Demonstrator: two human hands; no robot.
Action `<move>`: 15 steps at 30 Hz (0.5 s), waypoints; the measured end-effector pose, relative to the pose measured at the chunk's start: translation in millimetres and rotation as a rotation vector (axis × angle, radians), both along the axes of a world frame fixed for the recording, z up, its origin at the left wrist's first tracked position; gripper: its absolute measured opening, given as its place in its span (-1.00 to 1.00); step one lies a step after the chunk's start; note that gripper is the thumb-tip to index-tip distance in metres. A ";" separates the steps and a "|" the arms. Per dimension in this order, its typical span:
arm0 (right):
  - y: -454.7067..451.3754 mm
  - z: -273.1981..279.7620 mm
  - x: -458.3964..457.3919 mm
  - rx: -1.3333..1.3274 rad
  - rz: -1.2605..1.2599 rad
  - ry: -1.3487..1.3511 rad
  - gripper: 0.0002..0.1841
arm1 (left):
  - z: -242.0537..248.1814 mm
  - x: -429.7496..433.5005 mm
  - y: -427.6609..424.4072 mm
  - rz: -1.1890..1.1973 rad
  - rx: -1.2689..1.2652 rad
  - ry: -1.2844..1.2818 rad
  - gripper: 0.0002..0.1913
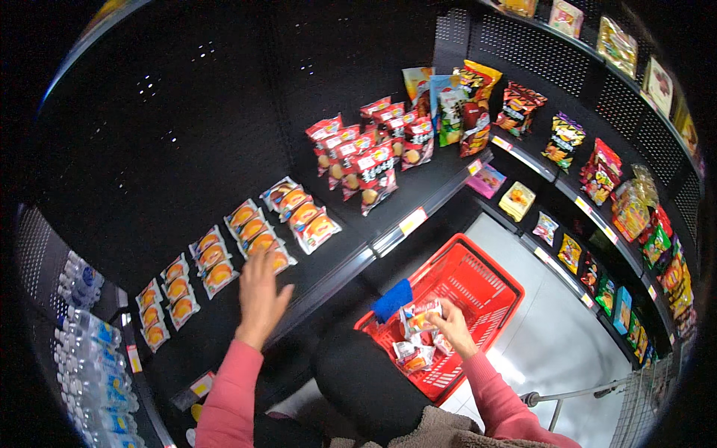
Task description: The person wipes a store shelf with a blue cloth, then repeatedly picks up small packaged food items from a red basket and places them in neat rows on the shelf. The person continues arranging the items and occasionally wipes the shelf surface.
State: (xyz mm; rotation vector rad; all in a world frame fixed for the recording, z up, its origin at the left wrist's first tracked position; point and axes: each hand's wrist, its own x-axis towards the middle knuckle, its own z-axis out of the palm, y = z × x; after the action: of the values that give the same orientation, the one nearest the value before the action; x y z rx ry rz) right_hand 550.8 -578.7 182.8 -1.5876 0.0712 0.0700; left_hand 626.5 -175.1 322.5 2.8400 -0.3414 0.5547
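My left hand [262, 297] reaches over the black shelf, its fingers spread at the near end of a row of packaged round cakes [252, 227]; whether the fingertips touch the nearest pack cannot be told. Other short rows of the same packs lie on both sides of it. My right hand [451, 325] grips a wrapped cake pack [420, 317] above a red plastic shopping basket [507, 299]. Inside the basket, several more wrapped packs [414, 355] lie in a loose heap. A blue cloth [393, 301] hangs over the basket's left rim.
Red snack bags [369, 168] stand farther along the shelf. Shelves of bagged snacks [563, 140] curve down the right side. Water bottles [101, 358] fill the lower left. The shelf's front edge with price tags [413, 221] runs between shelf and basket. A wire cart [650, 403] stands lower right.
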 end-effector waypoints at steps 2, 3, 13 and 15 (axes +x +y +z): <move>-18.2 -35.1 -9.7 -0.239 -0.016 0.041 -0.40 | -13.0 8.5 17.1 0.064 -0.004 0.049 -0.14; -24.6 -47.0 -12.2 -0.446 -0.029 0.126 -0.36 | -17.9 11.8 22.5 0.074 -0.005 0.081 -0.14; 11.8 -26.1 -14.4 -0.754 0.103 -0.095 -0.34 | -31.0 14.1 31.9 0.199 -0.041 0.134 -0.21; 29.5 -11.4 -9.7 -0.611 0.113 -0.207 -0.37 | -31.5 13.3 34.0 0.225 -0.105 0.154 -0.24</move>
State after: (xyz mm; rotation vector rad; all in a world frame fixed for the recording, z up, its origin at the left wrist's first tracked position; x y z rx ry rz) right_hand 541.0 -549.2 171.4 -2.2002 -0.1752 -0.0334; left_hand 639.9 -141.1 291.0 2.8131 0.0337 0.3787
